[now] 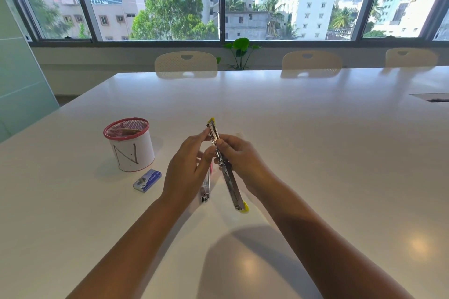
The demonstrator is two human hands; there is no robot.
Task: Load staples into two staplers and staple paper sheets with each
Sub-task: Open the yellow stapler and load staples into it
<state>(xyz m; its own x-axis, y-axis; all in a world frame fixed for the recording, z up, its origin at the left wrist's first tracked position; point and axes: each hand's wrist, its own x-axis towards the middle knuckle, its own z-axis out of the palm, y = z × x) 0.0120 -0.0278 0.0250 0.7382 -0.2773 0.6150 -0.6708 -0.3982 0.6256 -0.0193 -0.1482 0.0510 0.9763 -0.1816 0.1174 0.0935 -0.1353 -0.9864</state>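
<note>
A yellow stapler point(230, 181) is swung fully open, a long metal strip with yellow tips at both ends, held above the white table point(315, 141). My right hand point(240, 160) grips its middle near the hinge. My left hand point(189, 165) pinches the upper metal channel with fingertips and thumb. A second stapler point(206, 188), metal with a pink part, lies on the table under my left hand, partly hidden. A blue staple box point(147, 180) lies to the left. A bit of white paper point(239, 134) shows behind my right hand.
A red mesh pen cup point(130, 144) wrapped in white paper marked "N" stands at the left. Chairs point(185, 63) line the far side of the table, and a small plant point(240, 52) stands by the window. A cable slot point(435, 97) opens at the right edge.
</note>
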